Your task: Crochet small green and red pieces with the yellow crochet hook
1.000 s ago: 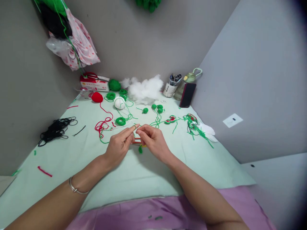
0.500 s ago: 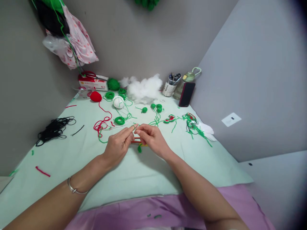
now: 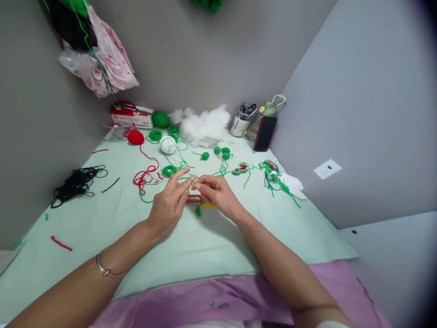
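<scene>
My left hand [image 3: 170, 202] and my right hand [image 3: 216, 193] meet over the middle of the pale green table [image 3: 102, 218]. Their fingertips pinch a thin strand of green yarn [image 3: 191, 181] between them. The left hand's index finger sticks out forward while the thumb and other fingers grip the strand. Under the hands lie a red and yellow tool [image 3: 198, 200] and a small green crocheted piece [image 3: 198, 211], both partly hidden.
Green yarn rings [image 3: 170, 171], red yarn [image 3: 145, 175], a white ball [image 3: 168, 145], white stuffing [image 3: 205, 125], a black yarn tangle [image 3: 77, 181], a pen cup [image 3: 241, 123], a bottle [image 3: 264, 114] and a phone [image 3: 264, 133] lie about. A bag [image 3: 99, 59] hangs on the wall.
Both hands shifted slightly forward; my left index finger has straightened out. The view tilted a little.
</scene>
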`<state>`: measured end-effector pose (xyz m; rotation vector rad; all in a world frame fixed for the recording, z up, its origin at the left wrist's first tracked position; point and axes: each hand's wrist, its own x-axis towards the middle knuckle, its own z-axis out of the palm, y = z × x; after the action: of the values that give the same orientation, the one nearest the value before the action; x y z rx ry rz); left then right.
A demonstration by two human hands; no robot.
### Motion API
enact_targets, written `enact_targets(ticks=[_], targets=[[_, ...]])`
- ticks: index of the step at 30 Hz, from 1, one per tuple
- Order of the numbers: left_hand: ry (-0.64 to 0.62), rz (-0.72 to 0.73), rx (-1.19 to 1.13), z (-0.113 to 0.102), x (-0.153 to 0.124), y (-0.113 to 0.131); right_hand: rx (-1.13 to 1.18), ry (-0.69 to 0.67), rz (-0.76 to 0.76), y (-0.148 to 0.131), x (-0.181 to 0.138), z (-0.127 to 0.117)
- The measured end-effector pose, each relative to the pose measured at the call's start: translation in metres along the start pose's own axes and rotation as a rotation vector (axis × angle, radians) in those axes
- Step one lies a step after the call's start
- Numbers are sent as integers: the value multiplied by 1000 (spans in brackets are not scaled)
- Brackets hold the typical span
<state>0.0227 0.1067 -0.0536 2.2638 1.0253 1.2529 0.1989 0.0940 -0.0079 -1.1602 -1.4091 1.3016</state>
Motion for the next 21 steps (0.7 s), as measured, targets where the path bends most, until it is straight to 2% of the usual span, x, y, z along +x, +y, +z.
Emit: enact_targets(ticks=[11, 18, 21], targets=[[-91, -53, 19, -5, 3, 4, 18, -16, 8, 1, 0, 1], [-89, -47, 37, -4, 3, 4, 23, -23, 18, 1, 0, 1], [-94, -52, 49, -4, 3, 4, 41, 19, 12, 2, 1, 1]])
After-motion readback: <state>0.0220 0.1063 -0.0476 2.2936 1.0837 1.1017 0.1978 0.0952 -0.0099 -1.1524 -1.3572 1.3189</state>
